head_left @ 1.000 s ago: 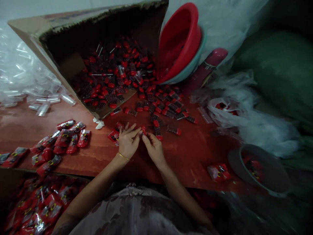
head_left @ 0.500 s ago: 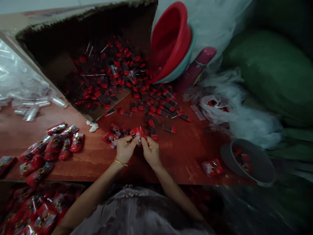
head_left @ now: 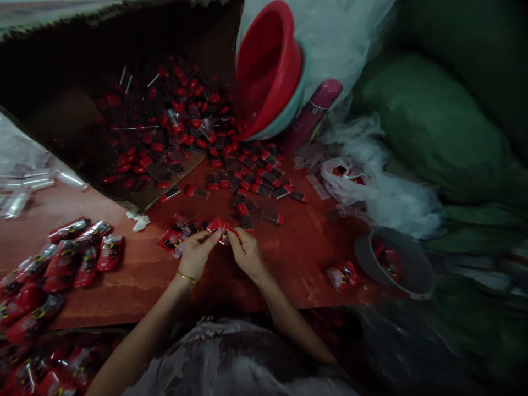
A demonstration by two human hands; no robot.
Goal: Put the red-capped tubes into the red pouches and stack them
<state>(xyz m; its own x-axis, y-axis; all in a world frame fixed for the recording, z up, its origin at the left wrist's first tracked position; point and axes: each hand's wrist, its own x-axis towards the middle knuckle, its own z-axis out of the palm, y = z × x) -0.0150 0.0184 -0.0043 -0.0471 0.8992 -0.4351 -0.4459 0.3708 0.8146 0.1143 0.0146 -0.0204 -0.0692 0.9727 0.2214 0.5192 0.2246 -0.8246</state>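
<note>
Between both hands is a small red printed plastic packet (head_left: 218,225), pinched at its near edge. My left hand (head_left: 197,253), with a gold bracelet at the wrist, grips its left side between thumb and fingers. On the right side, my right hand (head_left: 247,253) has its thumb and fingers closed on the same packet. Several similar flat packets (head_left: 171,240) lie just beyond my left hand. Past the fingers, small clear containers with red caps and dark contents (head_left: 264,184) are strewn over the red tabletop (head_left: 289,264).
A cardboard box (head_left: 41,110) on its side spills red-capped containers. Filled red packets (head_left: 61,264) lie at left. Behind are a red basin (head_left: 268,66) and a pink flask (head_left: 313,110). At right stand a grey tub (head_left: 416,269) and a loose packet stack (head_left: 343,276).
The whole scene has shifted left as my head turned slightly right. Both hands still hold the red packet in nearly the same spot on the table.
</note>
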